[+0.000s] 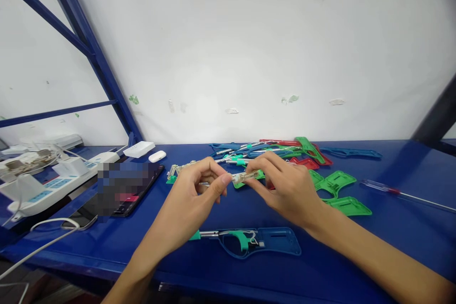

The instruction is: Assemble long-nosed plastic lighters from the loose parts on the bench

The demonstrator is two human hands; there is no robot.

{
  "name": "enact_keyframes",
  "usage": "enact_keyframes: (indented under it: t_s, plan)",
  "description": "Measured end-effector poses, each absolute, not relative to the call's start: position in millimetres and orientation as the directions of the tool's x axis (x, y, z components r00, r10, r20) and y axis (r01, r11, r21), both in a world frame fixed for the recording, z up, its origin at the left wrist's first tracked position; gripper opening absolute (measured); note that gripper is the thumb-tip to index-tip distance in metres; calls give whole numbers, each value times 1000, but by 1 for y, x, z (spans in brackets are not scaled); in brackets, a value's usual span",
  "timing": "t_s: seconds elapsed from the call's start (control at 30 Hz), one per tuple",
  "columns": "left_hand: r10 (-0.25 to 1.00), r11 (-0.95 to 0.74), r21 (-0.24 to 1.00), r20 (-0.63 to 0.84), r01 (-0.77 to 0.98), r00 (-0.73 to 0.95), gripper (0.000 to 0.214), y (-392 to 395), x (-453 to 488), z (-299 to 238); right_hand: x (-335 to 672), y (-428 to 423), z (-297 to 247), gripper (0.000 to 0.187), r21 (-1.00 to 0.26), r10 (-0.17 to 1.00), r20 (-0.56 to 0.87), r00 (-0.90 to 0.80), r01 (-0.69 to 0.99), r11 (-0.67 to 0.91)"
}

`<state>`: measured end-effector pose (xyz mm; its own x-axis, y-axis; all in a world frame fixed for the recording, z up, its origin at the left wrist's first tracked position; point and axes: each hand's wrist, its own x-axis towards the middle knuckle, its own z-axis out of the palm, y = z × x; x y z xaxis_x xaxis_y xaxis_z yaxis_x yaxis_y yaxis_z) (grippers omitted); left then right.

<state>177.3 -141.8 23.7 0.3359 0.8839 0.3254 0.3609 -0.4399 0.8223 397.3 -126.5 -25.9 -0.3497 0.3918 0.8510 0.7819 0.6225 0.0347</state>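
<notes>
My left hand [195, 194] and my right hand [290, 187] meet above the middle of the table, both closed in a pinch. Between their fingertips is a small translucent part [244, 178] with a whitish left end; its exact kind is unclear. Below lies an open blue lighter shell half [285, 241], with a metal tube [209, 234], a teal trigger [242, 239] and thin white wires in it. Partly hidden behind my left hand, several similar clear parts [175, 170] lie on the table.
Behind my hands is a pile of blue, red and green lighter shells [309, 149]. Green shell halves [337, 183] and a screwdriver [383, 187] lie right. Left are a phone [142, 197], a white earbud case [157, 156], a power strip [53, 190] and a cable [46, 247].
</notes>
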Motion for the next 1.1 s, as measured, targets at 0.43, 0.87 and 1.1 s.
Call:
enact_keyframes:
  t_s: [0.43, 0.87, 1.1]
  plan:
    - [887, -398, 870, 283, 291, 365, 31, -153, 191, 17, 399, -128, -25, 29, 159, 394, 805, -443, 802, 576]
    - [883, -398, 874, 282, 279, 376, 32, -150, 191, 18, 399, -128, -25, 37, 125, 444, 787, -428, 816, 565]
    - [870, -375, 906, 271, 194, 412, 33, -149, 189, 16, 397, -129, -25, 41, 79, 464, 794, -393, 823, 562]
